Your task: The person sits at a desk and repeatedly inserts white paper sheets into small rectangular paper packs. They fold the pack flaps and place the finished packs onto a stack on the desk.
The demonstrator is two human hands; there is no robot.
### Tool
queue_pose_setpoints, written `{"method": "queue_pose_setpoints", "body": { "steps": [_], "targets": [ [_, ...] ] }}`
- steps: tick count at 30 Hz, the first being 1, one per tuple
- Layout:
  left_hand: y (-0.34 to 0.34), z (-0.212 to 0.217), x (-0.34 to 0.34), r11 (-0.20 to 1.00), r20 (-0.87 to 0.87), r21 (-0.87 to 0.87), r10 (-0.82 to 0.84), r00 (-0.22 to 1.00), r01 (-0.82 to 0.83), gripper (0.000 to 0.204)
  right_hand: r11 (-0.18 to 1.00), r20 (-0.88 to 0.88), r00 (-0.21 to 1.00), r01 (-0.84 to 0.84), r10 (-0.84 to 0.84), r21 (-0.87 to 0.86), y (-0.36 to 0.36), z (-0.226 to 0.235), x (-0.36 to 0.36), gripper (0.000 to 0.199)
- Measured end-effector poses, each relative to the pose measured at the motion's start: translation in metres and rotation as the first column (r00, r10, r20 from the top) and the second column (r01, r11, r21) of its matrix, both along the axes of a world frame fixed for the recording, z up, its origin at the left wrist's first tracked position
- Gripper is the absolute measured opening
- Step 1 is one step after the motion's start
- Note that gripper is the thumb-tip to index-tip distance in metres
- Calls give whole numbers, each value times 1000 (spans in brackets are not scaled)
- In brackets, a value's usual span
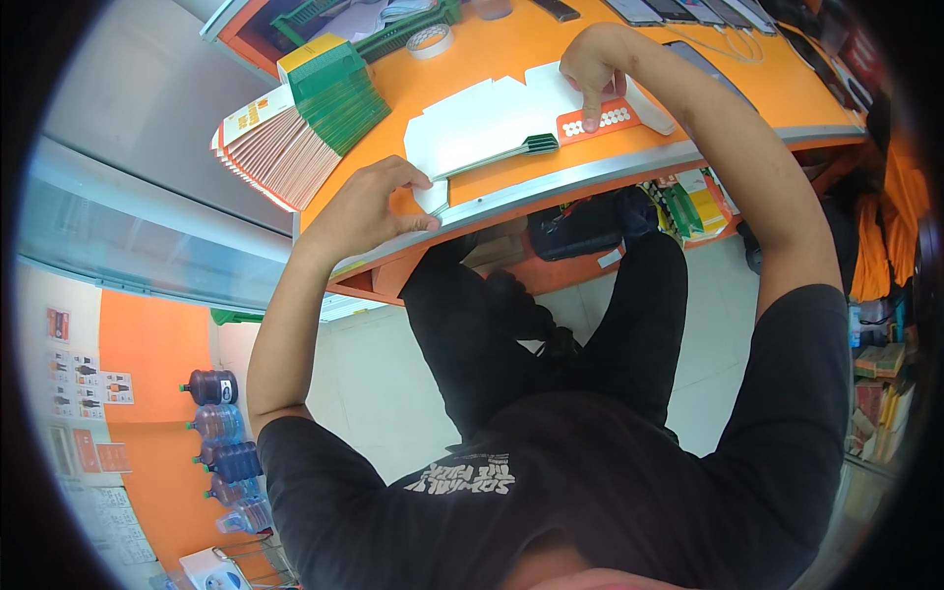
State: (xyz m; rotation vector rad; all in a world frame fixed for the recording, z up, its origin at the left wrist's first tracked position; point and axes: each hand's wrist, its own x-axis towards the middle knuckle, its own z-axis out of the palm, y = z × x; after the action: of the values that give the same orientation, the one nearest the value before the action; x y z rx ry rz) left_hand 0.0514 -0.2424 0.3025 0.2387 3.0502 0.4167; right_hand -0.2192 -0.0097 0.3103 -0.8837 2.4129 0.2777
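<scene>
A flat white carton blank (487, 123) with a green edge lies on the orange desk (492, 49). My left hand (374, 202) rests at the desk's near edge and pinches a white flap of the blank between thumb and fingers. My right hand (590, 69) is farther back, with its index finger pressed down on an orange sticker strip (595, 123) dotted with small white rounds. The strip lies at the right end of the blank.
A fanned stack of flat green-and-white cartons (295, 123) lies at the desk's left. A tape roll (429, 39) and a green basket (393, 25) sit behind it, several phones (688, 10) at the back right. My black-trousered legs (551, 324) are under the desk. Water bottles (221, 433) stand lower left.
</scene>
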Motion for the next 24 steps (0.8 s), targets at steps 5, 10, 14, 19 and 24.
{"method": "queue_pose_setpoints", "body": {
  "steps": [5,10,14,19,24],
  "targets": [
    [8,-4,1,999,-78,-38,-20,997,17,48,1000,9,1000,-21,21,19,-3,-2,-8,97],
    [12,-7,3,979,-121,-193,-85,989,60,31,999,-11,999,-45,45,17,-1,1,-4,96],
    [18,-10,1,933,-172,-350,-155,973,87,21,997,18,997,-80,80,18,0,-4,-13,92],
    [0,5,-26,997,77,-69,37,996,-32,25,996,4,996,-94,94,11,4,-4,-11,93],
    [-10,10,-49,985,295,42,147,944,-166,25,998,-27,998,-60,59,-22,2,-3,-3,93]
  ]
}}
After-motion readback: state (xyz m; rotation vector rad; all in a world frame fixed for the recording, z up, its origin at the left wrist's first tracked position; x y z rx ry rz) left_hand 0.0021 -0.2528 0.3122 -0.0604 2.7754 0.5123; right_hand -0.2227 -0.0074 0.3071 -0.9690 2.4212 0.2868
